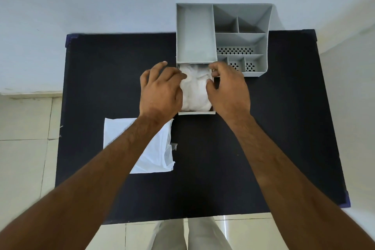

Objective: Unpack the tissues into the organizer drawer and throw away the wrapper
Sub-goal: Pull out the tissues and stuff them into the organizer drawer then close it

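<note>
Both forearms bare, no sleeves, watch or rings on left hand (160, 89) or right hand (229, 89). Light beige trousers (190, 235) below the hands.

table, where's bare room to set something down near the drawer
Free: the table right of the drawer, out to its right edge, and the strip at the near edge. Also the far left corner, beside the organizer. Crowded: the drawer, full of tissues under the left hand and right hand; the wrapper fills near left.
</note>
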